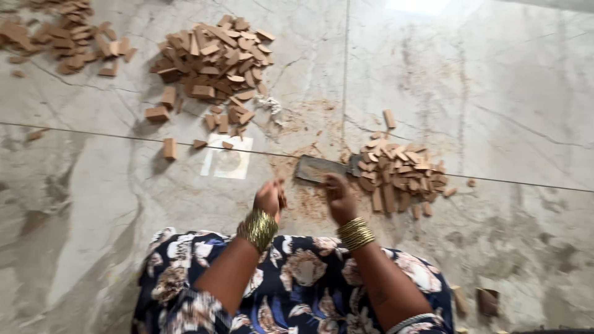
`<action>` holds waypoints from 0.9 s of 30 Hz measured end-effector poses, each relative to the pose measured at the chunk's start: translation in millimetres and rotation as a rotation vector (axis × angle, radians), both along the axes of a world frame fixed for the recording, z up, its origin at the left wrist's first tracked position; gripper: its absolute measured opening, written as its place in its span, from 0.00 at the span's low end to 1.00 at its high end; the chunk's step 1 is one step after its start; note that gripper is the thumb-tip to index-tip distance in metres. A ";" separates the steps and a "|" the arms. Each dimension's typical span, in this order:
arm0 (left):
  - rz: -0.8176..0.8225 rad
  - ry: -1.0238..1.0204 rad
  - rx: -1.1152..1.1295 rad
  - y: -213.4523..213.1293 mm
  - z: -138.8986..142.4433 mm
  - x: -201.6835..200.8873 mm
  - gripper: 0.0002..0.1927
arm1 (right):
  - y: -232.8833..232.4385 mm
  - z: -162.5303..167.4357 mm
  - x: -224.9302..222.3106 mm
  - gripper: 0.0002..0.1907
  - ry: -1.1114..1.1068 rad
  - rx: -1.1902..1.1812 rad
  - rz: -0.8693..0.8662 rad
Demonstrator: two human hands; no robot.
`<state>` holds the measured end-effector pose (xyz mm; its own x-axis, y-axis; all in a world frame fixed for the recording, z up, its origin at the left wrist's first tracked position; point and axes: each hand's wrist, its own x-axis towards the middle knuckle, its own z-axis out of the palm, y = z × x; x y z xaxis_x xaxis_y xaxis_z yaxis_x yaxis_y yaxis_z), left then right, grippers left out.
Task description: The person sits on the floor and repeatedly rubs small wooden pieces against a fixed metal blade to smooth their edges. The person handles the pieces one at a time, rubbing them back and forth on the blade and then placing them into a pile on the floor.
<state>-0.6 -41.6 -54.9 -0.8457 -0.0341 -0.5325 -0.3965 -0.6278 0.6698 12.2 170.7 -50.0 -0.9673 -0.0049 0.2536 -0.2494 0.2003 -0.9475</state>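
Observation:
My left hand (269,198) hangs over the marble floor with its fingers curled around a small brown piece; what exactly it grips is blurred. My right hand (339,196) is beside it, fingers bent, reaching toward the handle end of a flat metal blade (315,168) lying on the floor. Whether it touches the blade is unclear. Both wrists wear stacks of gold bangles. A heap of small brown wooden pieces (399,173) lies just right of the blade. Brown dust covers the floor under my hands.
A bigger pile of wooden pieces (213,62) sits at the far centre-left, another pile (62,40) in the far left corner. A white paper sheet (228,158) lies ahead of my left hand. My lap is covered in floral cloth (297,284). Two small blocks (486,301) rest at right.

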 end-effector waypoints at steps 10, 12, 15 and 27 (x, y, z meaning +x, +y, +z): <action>-0.087 -0.047 0.210 40.2 -32.0 16.5 0.12 | -49.6 60.2 42.6 0.38 -0.425 0.888 0.385; 0.002 -0.072 0.203 39.6 -37.9 10.6 0.12 | -53.2 54.2 50.0 0.43 -0.278 0.845 0.424; 0.015 0.059 0.180 35.9 -36.2 2.4 0.07 | -44.2 37.6 49.1 0.36 -0.260 1.022 0.544; -0.243 -0.151 0.477 56.5 -22.9 25.3 0.27 | -39.8 14.6 47.7 0.48 -0.292 0.938 0.259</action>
<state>24.7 14.9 -77.8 -0.7122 0.4276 -0.5568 -0.6375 -0.7260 0.2579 59.9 130.9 -35.5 -0.9316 -0.2991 -0.2066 -0.1748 0.8670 -0.4666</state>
